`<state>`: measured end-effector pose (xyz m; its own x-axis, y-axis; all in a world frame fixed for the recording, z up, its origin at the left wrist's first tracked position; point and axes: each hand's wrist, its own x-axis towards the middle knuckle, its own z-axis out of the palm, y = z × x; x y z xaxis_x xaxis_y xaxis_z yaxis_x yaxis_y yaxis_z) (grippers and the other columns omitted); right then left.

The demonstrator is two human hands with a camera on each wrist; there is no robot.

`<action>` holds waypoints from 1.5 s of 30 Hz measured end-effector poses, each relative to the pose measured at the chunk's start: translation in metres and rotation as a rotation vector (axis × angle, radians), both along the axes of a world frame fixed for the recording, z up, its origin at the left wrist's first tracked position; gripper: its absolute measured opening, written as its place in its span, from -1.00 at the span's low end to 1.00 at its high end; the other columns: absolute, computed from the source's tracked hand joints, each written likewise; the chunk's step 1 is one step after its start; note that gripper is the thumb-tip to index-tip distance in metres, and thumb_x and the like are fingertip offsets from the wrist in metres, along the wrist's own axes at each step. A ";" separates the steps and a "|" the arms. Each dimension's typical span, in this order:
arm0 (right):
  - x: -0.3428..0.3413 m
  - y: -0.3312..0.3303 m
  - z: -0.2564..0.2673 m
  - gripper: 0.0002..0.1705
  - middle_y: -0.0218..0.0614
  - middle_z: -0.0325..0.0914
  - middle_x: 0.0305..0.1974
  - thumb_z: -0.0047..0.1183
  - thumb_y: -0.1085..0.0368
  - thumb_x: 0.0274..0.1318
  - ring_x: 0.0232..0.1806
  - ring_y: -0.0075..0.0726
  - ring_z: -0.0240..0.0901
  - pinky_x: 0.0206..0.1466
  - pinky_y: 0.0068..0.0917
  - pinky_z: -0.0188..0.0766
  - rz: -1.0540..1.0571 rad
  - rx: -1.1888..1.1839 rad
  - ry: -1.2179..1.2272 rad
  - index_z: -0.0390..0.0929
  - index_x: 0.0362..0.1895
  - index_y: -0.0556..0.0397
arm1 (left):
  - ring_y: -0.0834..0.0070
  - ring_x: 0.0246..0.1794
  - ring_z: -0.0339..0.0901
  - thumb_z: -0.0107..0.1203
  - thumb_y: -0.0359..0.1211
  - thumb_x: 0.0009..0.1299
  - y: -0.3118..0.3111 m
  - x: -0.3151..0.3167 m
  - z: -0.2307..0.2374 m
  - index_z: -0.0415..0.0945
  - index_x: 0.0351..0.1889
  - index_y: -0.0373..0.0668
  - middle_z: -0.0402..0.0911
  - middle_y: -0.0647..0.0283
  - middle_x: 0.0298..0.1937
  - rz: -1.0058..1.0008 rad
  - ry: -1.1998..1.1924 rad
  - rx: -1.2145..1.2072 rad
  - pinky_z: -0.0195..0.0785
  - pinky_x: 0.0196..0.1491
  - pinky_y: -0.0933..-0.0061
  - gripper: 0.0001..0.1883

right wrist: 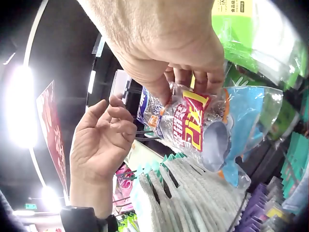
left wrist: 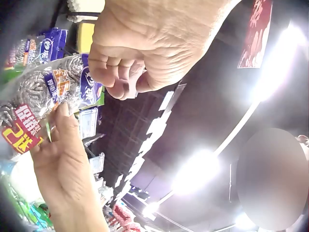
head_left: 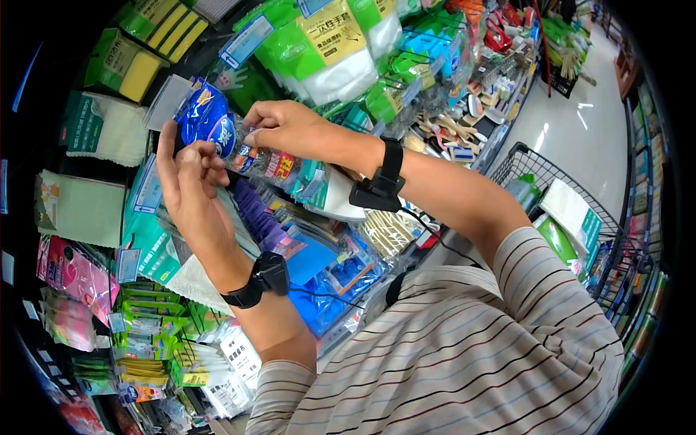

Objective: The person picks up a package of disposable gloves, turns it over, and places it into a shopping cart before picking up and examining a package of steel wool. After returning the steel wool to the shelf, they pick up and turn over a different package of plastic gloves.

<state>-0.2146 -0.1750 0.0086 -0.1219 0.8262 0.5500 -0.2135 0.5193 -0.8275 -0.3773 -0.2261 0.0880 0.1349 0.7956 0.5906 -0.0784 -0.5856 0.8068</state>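
Note:
My right hand (head_left: 290, 130) (left wrist: 65, 164) (right wrist: 169, 43) pinches a clear plastic pack of silvery wire scourers (left wrist: 36, 94) (right wrist: 166, 113) between thumb and fingers. The pack has a blue header and a red and yellow label. In the head view, my left hand (head_left: 192, 181) (left wrist: 149, 43) (right wrist: 101, 145) is beside the blue header, its index finger raised and the other fingers loosely bent, with nothing seen in them. Close to that fingertip is a white tag (head_left: 168, 101). More blue packaging (head_left: 205, 112) shows between the hands.
Sponges (head_left: 138, 76), folded cloths (head_left: 83, 206) and glove packs (head_left: 337, 51) hang around the hands. Purple and blue goods (head_left: 312, 261) lie below. A wire cart (head_left: 518, 156) holding green and white packs stands at the right, beside the aisle floor (head_left: 580, 138).

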 end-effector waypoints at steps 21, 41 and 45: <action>-0.037 0.101 -0.004 -0.69 0.01 0.67 -0.25 0.24 0.26 0.03 -0.17 -0.07 0.64 -0.09 -0.24 0.52 -0.283 -0.136 -0.132 0.61 -0.18 0.23 | 0.57 -0.29 0.48 -0.02 -0.36 0.53 0.010 -0.007 -0.020 0.13 0.45 -0.34 0.57 0.14 -0.10 0.028 0.009 -0.026 0.33 -0.33 0.57 -0.44; 0.134 -0.149 -0.116 -0.60 -0.26 0.65 -0.19 0.04 0.09 0.33 -0.15 -0.43 0.57 -0.10 -0.43 0.55 -0.099 -0.408 -0.092 0.52 -0.02 0.20 | 0.64 -0.33 0.45 -0.02 -0.25 0.56 -0.061 0.088 -0.196 0.46 0.22 -0.24 0.58 0.30 -0.21 -0.574 0.580 -0.620 0.27 -0.31 0.63 -0.63; 0.195 -0.244 -0.149 -0.61 -0.23 0.65 -0.22 0.05 0.11 0.29 -0.18 -0.38 0.61 -0.16 -0.43 0.57 -0.417 -0.595 0.061 0.53 -0.04 0.21 | 0.57 -0.27 0.51 -0.03 -0.26 0.56 -0.089 0.151 -0.222 0.41 0.23 -0.35 0.60 0.23 -0.18 -0.874 0.707 -0.706 0.33 -0.25 0.58 -0.60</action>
<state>-0.0192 -0.4194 -0.1407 0.2844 0.9586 -0.0115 -0.1512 0.0330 -0.9879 -0.2262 -0.3149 -0.1339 0.8609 0.3959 -0.3196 0.3475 0.0013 0.9377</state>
